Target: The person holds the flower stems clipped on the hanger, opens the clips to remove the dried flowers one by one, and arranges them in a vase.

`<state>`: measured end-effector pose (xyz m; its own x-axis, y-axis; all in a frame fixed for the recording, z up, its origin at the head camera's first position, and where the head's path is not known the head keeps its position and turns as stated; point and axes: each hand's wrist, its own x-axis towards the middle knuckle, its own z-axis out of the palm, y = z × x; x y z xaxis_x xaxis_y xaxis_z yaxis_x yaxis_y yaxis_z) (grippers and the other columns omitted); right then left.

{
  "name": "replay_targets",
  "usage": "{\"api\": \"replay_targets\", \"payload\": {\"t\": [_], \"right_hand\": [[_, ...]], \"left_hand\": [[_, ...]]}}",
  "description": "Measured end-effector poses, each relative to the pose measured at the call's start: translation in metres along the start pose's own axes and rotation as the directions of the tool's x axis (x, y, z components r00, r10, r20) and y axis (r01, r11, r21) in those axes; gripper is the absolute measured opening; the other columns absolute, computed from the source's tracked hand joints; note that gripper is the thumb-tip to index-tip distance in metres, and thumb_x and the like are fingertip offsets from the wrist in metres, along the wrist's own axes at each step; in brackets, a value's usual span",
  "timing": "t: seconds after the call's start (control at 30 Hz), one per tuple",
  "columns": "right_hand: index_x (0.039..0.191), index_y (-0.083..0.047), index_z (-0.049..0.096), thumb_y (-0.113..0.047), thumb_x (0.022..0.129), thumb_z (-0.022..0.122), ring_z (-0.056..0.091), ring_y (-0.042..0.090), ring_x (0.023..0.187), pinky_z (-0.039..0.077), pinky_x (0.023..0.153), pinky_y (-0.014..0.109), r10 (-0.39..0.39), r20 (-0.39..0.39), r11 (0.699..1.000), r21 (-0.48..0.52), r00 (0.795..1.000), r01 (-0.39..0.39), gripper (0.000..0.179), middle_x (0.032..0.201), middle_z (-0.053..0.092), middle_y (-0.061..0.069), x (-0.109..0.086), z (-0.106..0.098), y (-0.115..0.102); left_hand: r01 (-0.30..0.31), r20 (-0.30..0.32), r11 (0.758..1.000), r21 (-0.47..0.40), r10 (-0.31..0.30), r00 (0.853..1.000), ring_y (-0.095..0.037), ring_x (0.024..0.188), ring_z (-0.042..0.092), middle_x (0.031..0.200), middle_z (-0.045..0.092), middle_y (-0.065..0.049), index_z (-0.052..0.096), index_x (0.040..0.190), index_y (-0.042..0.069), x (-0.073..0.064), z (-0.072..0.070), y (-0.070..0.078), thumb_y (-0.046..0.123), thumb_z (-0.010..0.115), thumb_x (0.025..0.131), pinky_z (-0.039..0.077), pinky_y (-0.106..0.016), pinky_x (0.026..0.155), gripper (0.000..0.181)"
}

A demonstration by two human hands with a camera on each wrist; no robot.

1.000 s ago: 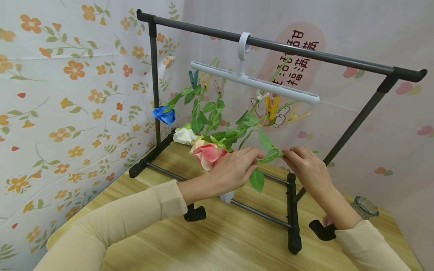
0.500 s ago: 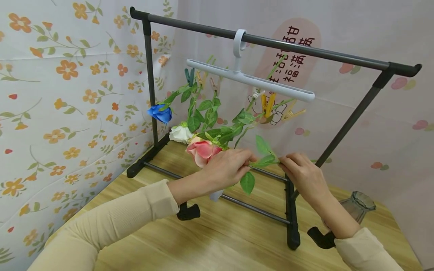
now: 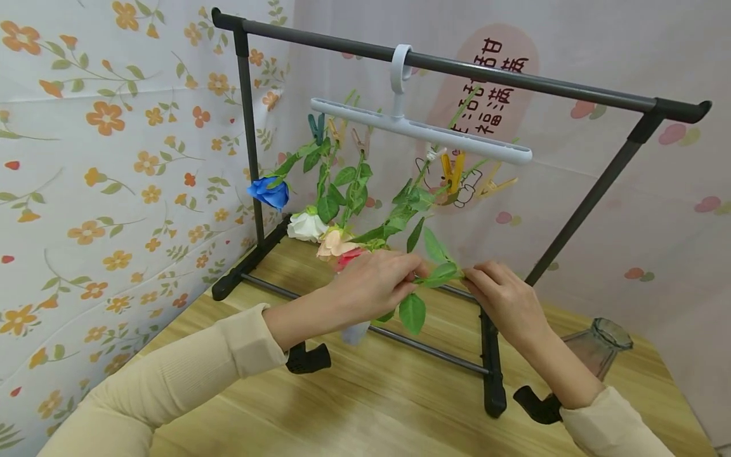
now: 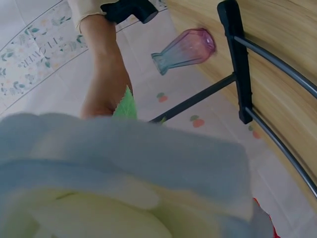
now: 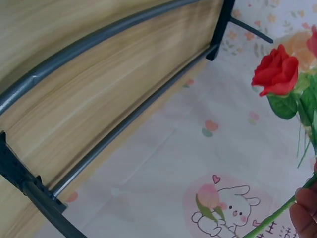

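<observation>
In the head view my left hand grips a leafy artificial flower by its green stem. The flower's pale bluish bloom hangs below that hand and fills the lower left wrist view as a blur, hiding the left fingers. My right hand pinches the same stem farther right, past the leaves. In the right wrist view, fingertips press on a green stem at the right edge. Behind the hands hang a blue rose, a white rose and a peach rose, heads down.
A white hanger hangs from the dark rack's top bar. Clothespins below it, including green and yellow ones, hold stems. A glass vase stands behind the right forearm on the wooden table.
Both hands have shifted slightly left in the head view, still on the stem. The left hand now covers most of the pinkish-red rose, and more of the glass vase shows.
</observation>
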<state>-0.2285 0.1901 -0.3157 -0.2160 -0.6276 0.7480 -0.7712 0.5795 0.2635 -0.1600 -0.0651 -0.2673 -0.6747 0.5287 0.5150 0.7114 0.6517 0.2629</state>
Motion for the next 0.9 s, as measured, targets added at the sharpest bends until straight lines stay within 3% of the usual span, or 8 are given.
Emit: {"api": "replay_targets", "payload": {"t": [0.17, 0.4, 0.67, 0.77, 0.9], "right_hand": [[0.092, -0.002, 0.073, -0.035, 0.105, 0.035, 0.061, 0.020, 0.070, 0.051, 0.054, 0.032, -0.001, 0.000, 1.000, -0.009, 1.000, 0.001, 0.052, 0.083, 0.065, 0.008, -0.009, -0.006, -0.004], [0.084, -0.004, 0.071, -0.036, 0.105, 0.037, 0.058, 0.018, 0.065, 0.048, 0.052, 0.030, 0.002, -0.019, 0.999, -0.036, 1.000, -0.002, 0.052, 0.079, 0.063, 0.006, -0.024, -0.012, -0.008], [0.083, -0.006, 0.071, -0.037, 0.105, 0.038, 0.058, 0.018, 0.065, 0.047, 0.053, 0.029, 0.037, -0.033, 0.997, -0.063, 0.999, -0.039, 0.051, 0.079, 0.064, 0.006, -0.042, -0.022, -0.011], [0.083, -0.006, 0.072, -0.038, 0.105, 0.038, 0.060, 0.018, 0.065, 0.049, 0.053, 0.030, 0.054, -0.033, 0.996, -0.072, 0.998, -0.056, 0.051, 0.080, 0.065, 0.006, -0.048, -0.027, -0.010], [0.083, -0.007, 0.072, -0.039, 0.104, 0.038, 0.059, 0.017, 0.064, 0.047, 0.052, 0.029, 0.065, -0.038, 0.994, -0.080, 0.997, -0.068, 0.051, 0.079, 0.063, 0.005, -0.057, -0.033, -0.009]], "left_hand": [[-0.012, 0.037, 1.000, -0.029, 0.013, 0.999, -0.015, 0.085, 0.070, 0.098, 0.075, -0.005, 0.069, 0.102, 0.007, 0.001, 0.000, 0.002, 0.004, 0.064, 0.092, 0.054, -0.022, 0.072, 0.011], [0.013, 0.128, 0.995, -0.101, 0.000, 0.992, -0.015, 0.082, 0.071, 0.097, 0.075, -0.007, 0.069, 0.101, 0.005, 0.003, 0.003, 0.004, 0.004, 0.064, 0.092, 0.053, -0.020, 0.070, 0.010], [0.086, 0.244, 0.996, -0.025, -0.077, 0.967, -0.008, 0.073, 0.067, 0.089, 0.076, 0.003, 0.074, 0.097, 0.014, 0.008, 0.003, 0.010, 0.018, 0.069, 0.091, 0.043, -0.016, 0.054, 0.008], [0.077, 0.219, 0.997, -0.007, -0.073, 0.973, -0.007, 0.071, 0.066, 0.086, 0.075, 0.005, 0.074, 0.094, 0.018, 0.009, 0.001, 0.011, 0.022, 0.069, 0.091, 0.041, -0.017, 0.051, 0.006], [0.047, 0.095, 0.999, -0.010, -0.046, 0.994, -0.005, 0.065, 0.062, 0.082, 0.074, 0.006, 0.074, 0.091, 0.019, 0.012, -0.002, 0.010, 0.021, 0.067, 0.093, 0.040, -0.015, 0.052, 0.008]]}}
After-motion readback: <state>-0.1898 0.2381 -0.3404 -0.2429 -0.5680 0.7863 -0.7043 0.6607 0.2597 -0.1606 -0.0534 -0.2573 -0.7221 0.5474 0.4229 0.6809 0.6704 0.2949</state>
